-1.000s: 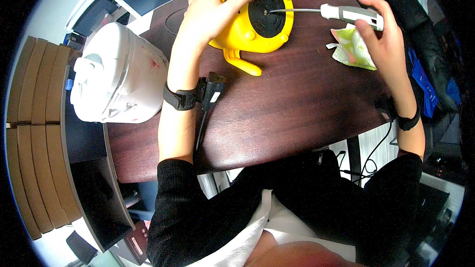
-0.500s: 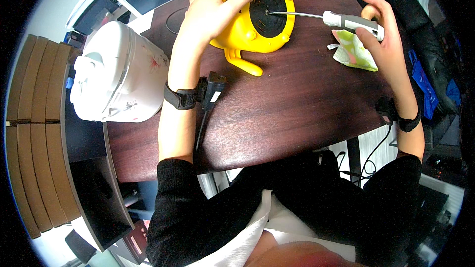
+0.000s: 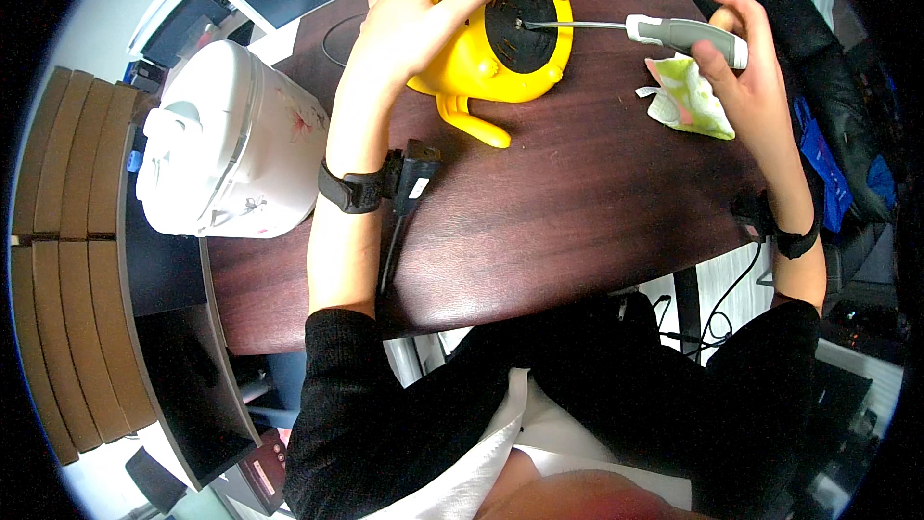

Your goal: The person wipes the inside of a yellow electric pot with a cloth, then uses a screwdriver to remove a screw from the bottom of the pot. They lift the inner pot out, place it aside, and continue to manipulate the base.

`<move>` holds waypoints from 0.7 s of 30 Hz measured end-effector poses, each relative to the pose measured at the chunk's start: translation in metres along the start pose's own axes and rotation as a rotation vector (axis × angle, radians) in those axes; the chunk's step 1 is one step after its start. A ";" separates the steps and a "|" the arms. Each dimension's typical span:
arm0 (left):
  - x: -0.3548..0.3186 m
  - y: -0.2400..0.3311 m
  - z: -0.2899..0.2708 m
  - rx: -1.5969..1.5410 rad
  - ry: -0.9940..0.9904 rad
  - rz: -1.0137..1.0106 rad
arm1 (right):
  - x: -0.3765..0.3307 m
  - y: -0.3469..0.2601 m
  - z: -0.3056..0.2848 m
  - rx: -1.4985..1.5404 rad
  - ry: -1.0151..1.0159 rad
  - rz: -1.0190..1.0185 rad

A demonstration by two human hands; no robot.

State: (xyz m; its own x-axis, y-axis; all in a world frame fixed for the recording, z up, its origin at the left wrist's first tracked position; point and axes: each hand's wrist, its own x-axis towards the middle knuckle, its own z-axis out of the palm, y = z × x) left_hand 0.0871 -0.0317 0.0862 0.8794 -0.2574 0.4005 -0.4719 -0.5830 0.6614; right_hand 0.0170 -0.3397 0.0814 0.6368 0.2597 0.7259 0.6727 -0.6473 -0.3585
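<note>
A yellow rounded plastic body with small feet and a curved tail-like arm lies on its side at the far middle of the table. Its round black underside faces right. My left hand grips it from the left, thumb reaching the edge of the black part. Closed loosely round the grey-and-white handle of a screwdriver is my right hand, its thumb along the near side. The metal shaft runs left, its tip at the centre of the black underside; any screw there is too small to make out.
A yellow-green and white cloth lies below the screwdriver handle. On the left stands a white lidded appliance with a flower print. The brown table curves toward me. Cardboard boxes are stacked at far left; black straps with devices circle my wrists.
The screwdriver handle has turned about its length and shows more of its grey side. My right thumb and fingers have shifted slightly on it. My left hand and the yellow body stay put.
</note>
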 end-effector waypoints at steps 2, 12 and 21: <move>0.000 0.001 -0.001 -0.010 -0.006 -0.026 | 0.000 0.003 -0.017 0.126 -0.155 0.404; -0.001 0.004 -0.004 -0.080 -0.058 -0.095 | -0.001 -0.011 -0.013 0.036 -0.138 0.372; -0.002 0.006 -0.003 -0.068 -0.032 -0.064 | 0.001 -0.014 -0.012 0.175 -0.102 0.467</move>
State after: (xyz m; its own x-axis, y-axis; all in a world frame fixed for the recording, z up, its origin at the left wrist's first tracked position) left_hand 0.0825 -0.0328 0.0911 0.9091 -0.2459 0.3362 -0.4165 -0.5455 0.7273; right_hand 0.0038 -0.3390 0.0940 0.9124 0.0451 0.4068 0.3545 -0.5836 -0.7306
